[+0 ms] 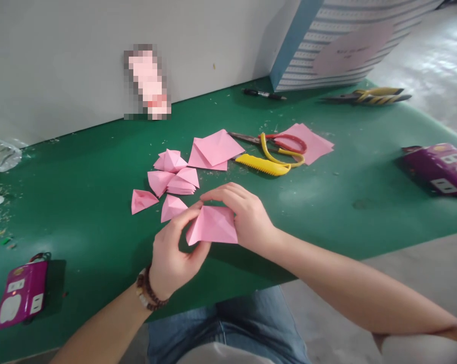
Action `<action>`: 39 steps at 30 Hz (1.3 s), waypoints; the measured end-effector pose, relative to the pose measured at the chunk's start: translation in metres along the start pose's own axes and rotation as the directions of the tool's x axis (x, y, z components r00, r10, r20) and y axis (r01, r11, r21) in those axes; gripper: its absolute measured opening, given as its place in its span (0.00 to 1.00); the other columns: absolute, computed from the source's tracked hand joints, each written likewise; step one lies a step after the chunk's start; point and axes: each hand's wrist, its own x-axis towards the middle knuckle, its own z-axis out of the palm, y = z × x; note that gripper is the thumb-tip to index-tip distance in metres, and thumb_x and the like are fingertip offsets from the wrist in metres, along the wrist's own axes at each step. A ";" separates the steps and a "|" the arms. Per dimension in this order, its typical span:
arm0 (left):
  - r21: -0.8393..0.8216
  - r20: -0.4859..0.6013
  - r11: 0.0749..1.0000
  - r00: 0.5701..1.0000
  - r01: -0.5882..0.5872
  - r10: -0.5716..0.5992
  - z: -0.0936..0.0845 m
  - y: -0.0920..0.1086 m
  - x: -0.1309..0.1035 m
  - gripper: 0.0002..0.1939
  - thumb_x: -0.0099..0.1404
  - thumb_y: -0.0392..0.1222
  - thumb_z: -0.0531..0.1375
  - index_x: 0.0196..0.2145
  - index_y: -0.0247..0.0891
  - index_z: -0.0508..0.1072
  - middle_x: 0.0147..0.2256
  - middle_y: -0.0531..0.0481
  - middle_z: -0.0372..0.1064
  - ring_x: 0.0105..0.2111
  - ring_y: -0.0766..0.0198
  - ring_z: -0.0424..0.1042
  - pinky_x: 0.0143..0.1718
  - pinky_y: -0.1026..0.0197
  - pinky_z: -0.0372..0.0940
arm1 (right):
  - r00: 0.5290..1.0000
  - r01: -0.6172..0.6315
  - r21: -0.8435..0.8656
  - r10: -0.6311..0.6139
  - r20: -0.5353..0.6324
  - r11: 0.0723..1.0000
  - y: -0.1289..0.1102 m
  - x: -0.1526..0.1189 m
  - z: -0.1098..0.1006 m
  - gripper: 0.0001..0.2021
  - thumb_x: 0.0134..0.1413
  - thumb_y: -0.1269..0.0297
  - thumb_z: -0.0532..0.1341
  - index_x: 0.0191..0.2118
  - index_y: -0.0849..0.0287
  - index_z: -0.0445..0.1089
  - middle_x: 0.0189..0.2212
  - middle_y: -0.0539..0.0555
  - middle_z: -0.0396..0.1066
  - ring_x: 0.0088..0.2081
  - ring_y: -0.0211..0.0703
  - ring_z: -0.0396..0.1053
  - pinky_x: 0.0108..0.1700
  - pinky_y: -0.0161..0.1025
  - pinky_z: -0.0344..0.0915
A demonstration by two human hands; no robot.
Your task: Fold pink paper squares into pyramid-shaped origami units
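Between my two hands, just above the near part of the table, is a creased piece of pink paper [216, 225]. My left hand [177, 255] pinches its left side, thumb below and fingers at the upper corner. With its fingertips at the top edge, my right hand [247, 215] grips the paper's right side; its thumb is hidden behind the sheet. Just beyond lie several folded pink paper pieces [183, 180], some stacked. A lone folded piece [143, 200] sits farther left. Flat pink paper squares [220, 146] rest behind them.
Scissors [285, 146] with red and yellow handles and a yellow-handled cutter [264, 164] lie by more pink squares [308, 141]. Farther back are a pen [264, 94], pliers [380, 96] and a striped box [338, 45]. Purple power strips [21, 293] flank the green table [99, 242].
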 end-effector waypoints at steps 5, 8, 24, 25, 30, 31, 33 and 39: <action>-0.425 0.151 0.886 0.980 0.184 -0.131 -0.005 -0.001 0.003 0.35 0.55 0.63 0.66 0.52 0.38 0.66 0.53 0.37 0.70 0.54 0.49 0.71 0.53 0.52 0.70 | 0.999 0.045 -0.077 -0.044 0.015 0.996 0.003 -0.001 -0.007 0.11 0.58 0.75 0.55 0.43 0.60 0.71 0.38 0.56 0.77 0.39 0.47 0.72 0.41 0.43 0.70; -0.463 0.207 0.838 0.954 0.289 -0.215 -0.012 0.001 0.009 0.21 0.67 0.58 0.56 0.46 0.38 0.70 0.49 0.40 0.73 0.50 0.53 0.73 0.50 0.55 0.71 | 0.993 0.118 -0.115 -0.116 0.022 0.986 0.003 -0.003 -0.007 0.11 0.60 0.76 0.54 0.42 0.59 0.73 0.36 0.55 0.78 0.39 0.46 0.72 0.41 0.42 0.71; -0.150 0.389 0.888 0.852 0.434 -0.351 -0.018 0.007 0.022 0.08 0.60 0.32 0.54 0.23 0.36 0.65 0.22 0.57 0.62 0.23 0.71 0.62 0.24 0.68 0.58 | 0.936 0.344 -0.125 -0.329 0.129 0.931 -0.002 -0.006 0.001 0.07 0.60 0.70 0.59 0.42 0.60 0.73 0.37 0.57 0.78 0.39 0.46 0.74 0.40 0.44 0.74; -0.158 0.386 0.888 0.855 0.432 -0.347 -0.018 0.008 0.022 0.08 0.60 0.32 0.54 0.23 0.36 0.64 0.22 0.57 0.61 0.23 0.71 0.61 0.24 0.69 0.58 | 0.934 0.350 -0.123 -0.335 0.125 0.929 -0.002 -0.007 0.002 0.07 0.59 0.69 0.60 0.42 0.60 0.72 0.37 0.57 0.78 0.38 0.47 0.74 0.40 0.44 0.74; -0.189 0.388 0.889 0.863 0.417 -0.323 -0.019 0.009 0.022 0.09 0.62 0.32 0.54 0.24 0.36 0.65 0.23 0.57 0.62 0.24 0.71 0.62 0.25 0.70 0.58 | 0.928 0.367 -0.111 -0.354 0.119 0.924 0.000 -0.006 0.000 0.08 0.55 0.73 0.60 0.41 0.59 0.71 0.36 0.56 0.78 0.38 0.47 0.74 0.39 0.45 0.74; -0.199 0.395 0.884 0.860 0.424 -0.323 -0.019 0.009 0.022 0.08 0.62 0.32 0.54 0.24 0.36 0.65 0.24 0.56 0.63 0.25 0.71 0.62 0.25 0.70 0.58 | 0.929 0.362 -0.099 -0.351 0.118 0.927 0.000 -0.006 0.000 0.08 0.55 0.73 0.60 0.41 0.58 0.71 0.37 0.56 0.77 0.39 0.47 0.74 0.40 0.45 0.74; -0.221 0.416 0.867 0.847 0.447 -0.330 -0.020 0.008 0.023 0.08 0.62 0.33 0.54 0.25 0.36 0.66 0.24 0.56 0.63 0.25 0.71 0.63 0.25 0.70 0.58 | 0.933 0.352 -0.075 -0.342 0.113 0.933 0.001 -0.006 -0.001 0.08 0.56 0.72 0.59 0.42 0.58 0.71 0.37 0.56 0.77 0.40 0.47 0.74 0.41 0.46 0.74; -0.233 0.459 0.851 0.825 0.470 -0.330 -0.020 0.007 0.022 0.09 0.63 0.33 0.54 0.26 0.36 0.67 0.25 0.56 0.64 0.26 0.71 0.63 0.26 0.70 0.59 | 0.931 0.363 -0.077 -0.357 0.079 0.929 0.001 -0.006 -0.002 0.07 0.56 0.73 0.61 0.41 0.59 0.71 0.36 0.56 0.78 0.38 0.47 0.74 0.40 0.46 0.73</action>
